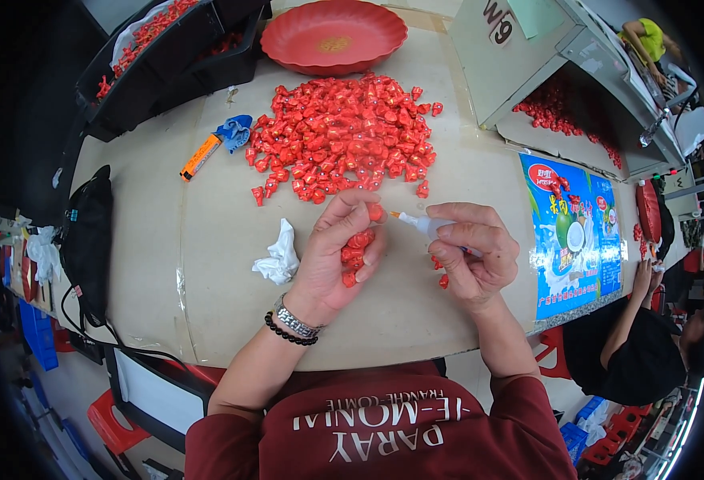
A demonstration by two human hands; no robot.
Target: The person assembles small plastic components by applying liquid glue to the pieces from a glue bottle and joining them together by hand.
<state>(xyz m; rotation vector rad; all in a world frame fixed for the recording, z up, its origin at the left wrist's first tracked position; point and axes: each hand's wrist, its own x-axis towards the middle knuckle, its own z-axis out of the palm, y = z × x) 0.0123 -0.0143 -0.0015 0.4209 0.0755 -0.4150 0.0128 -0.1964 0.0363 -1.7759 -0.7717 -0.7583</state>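
Several small red plastic pieces (358, 250) lie in the curled fingers of my left hand (326, 260). One of them is pinched upright between its thumb and forefinger. My right hand (482, 254) grips a small whitish squeeze bottle (421, 225) with a thin orange-tipped nozzle. The nozzle points left at the pinched piece, just short of it; whether they touch I cannot tell. Beyond both hands spreads a big heap of similar red pieces (344, 132). A few loose red pieces (443, 280) show beside my right hand, partly hidden by it.
A crumpled white tissue (278, 254) lies left of my left hand. Farther off are an orange stick-like tool (201, 158) with blue wrapping, a red scalloped tray (288, 44) and black bins (160, 76). At right stand a pale cabinet (480, 80) and a blue printed sheet (548, 272); another person sits beyond.
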